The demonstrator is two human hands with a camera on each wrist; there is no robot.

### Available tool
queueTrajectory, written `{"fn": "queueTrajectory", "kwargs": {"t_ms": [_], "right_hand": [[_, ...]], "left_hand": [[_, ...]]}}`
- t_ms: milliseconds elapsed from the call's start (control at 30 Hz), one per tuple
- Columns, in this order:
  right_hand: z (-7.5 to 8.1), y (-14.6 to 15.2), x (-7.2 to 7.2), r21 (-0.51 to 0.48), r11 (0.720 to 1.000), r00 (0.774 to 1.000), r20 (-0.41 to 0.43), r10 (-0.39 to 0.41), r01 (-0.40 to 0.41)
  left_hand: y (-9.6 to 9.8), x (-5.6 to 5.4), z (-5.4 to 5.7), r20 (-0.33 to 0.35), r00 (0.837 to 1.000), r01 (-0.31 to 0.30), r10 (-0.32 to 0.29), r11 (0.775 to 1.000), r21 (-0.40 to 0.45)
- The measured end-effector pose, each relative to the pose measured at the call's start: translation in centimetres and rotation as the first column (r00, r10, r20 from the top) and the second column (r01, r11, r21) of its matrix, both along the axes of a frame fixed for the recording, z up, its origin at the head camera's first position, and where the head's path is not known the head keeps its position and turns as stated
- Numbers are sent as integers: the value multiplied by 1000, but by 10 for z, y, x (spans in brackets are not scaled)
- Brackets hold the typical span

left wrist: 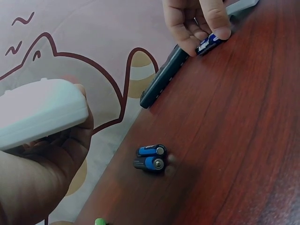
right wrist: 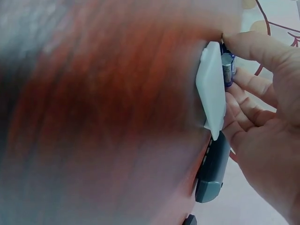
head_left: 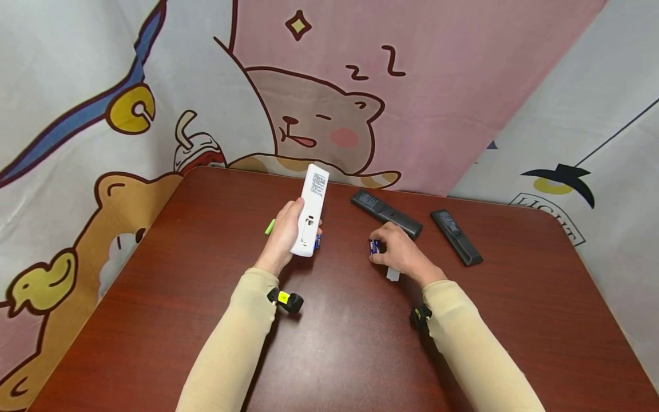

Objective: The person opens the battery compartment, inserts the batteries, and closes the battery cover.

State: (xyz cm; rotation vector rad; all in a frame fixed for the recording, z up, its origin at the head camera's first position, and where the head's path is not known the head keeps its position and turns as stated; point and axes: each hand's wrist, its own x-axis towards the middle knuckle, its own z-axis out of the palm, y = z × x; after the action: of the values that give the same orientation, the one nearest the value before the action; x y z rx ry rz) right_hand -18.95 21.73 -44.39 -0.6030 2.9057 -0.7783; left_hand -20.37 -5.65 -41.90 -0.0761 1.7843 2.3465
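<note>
My left hand (head_left: 285, 234) grips a white remote control (head_left: 315, 197), raised above the table with its labelled back up. Small dark openings show in the lower part of that back. Under the remote, two blue-and-black batteries (left wrist: 151, 157) lie side by side on the table. My right hand (head_left: 401, 252) pinches small blue batteries (head_left: 374, 246) between thumb and fingers at the tabletop; their exact number is hard to tell. Beside that hand lies a white battery cover (right wrist: 213, 91), partly hidden by it in the head view.
Two black remote controls lie toward the back: a longer one (head_left: 383, 212) just beyond my right hand, and another (head_left: 457, 237) farther right. A small green object (head_left: 270, 227) shows left of my left hand. A printed cloth (head_left: 437, 86) hangs behind the brown table (head_left: 340, 343).
</note>
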Motion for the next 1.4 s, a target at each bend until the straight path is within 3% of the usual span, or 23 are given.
{"fn": "queueTrajectory", "kwargs": {"t_ms": [433, 933, 1400], "right_hand": [[-1, 2, -2, -21, 1000, 1000, -19, 12, -12], [5, 4, 0, -80, 995, 998, 32, -60, 62], [8, 3, 1, -167, 981, 994, -24, -107, 102]], "left_hand": [[-3, -1, 0, -2, 1000, -2, 2, 1000, 3], [-3, 0, -2, -3, 1000, -4, 4, 1000, -4], [-2, 0, 0, 2, 1000, 0, 0, 1000, -6]]}}
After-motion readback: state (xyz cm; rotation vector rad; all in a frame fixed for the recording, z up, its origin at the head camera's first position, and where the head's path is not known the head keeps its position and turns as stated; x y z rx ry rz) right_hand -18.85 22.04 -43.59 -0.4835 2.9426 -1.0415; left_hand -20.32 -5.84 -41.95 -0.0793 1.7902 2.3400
